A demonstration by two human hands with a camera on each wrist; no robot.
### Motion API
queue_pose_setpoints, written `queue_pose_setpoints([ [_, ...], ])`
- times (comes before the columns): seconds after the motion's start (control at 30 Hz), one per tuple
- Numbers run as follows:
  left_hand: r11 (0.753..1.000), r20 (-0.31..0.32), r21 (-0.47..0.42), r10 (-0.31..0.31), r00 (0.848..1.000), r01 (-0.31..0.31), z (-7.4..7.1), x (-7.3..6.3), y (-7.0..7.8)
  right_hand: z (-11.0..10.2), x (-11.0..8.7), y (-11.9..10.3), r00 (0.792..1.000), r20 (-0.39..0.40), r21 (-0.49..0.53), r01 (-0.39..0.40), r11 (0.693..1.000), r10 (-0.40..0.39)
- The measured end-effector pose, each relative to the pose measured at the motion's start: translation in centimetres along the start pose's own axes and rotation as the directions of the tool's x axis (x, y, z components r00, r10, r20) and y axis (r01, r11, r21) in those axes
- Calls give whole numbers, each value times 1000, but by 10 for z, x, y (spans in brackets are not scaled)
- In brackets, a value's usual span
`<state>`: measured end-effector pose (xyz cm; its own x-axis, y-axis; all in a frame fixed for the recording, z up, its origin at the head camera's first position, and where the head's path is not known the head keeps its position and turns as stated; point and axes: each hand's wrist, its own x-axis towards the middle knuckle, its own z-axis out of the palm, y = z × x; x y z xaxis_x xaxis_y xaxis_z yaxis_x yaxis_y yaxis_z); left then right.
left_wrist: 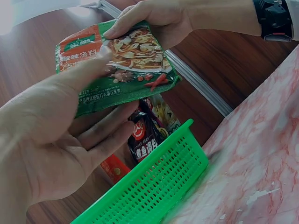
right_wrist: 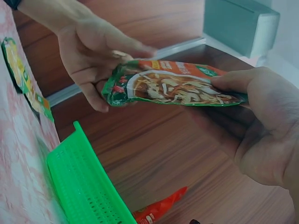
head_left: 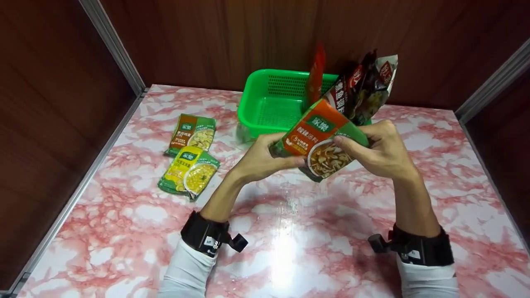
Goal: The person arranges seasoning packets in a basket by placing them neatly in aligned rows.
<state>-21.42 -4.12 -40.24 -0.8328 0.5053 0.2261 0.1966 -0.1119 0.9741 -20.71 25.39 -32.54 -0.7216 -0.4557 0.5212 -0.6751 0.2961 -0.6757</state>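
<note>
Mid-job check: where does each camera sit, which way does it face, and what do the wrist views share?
Head: on the head, facing forward and down at the held packet; both hands and forearms show.
Left wrist: on that wrist, facing along the left hand toward the packet; the right hand shows.
Right wrist: on that wrist, facing the packet with the left hand beyond.
Wrist views share: packet, both hands, green basket.

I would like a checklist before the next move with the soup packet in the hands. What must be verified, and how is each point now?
1. Right hand pinches the soup packet: ok.
2. Left hand holds it firmly: cannot tell.
3. Packet lifted off the table: ok.
4. Bare space inside the basket: ok, on its left side in the head view.
5. Yellow packet apart from brown packet: not ok, they overlap.
</note>
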Motion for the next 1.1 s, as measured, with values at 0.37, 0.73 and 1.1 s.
queue_pose_setpoints([
  [0.37, 972, -325, 219, 158, 932, -88, -7, 9, -12, -8, 0, 1, 982, -187, -49, -5, 999, -5],
  [0.73, 706, -336, 708, 315, 888, 17, -17, 21, -47, -8, -1, 5, 975, -222, -118, -3, 993, -24],
  [1.1, 421, -282, 897, 308, 908, 136, -25, 21, -73, -7, 0, 6, 972, -230, -108, 14, 994, -39],
])
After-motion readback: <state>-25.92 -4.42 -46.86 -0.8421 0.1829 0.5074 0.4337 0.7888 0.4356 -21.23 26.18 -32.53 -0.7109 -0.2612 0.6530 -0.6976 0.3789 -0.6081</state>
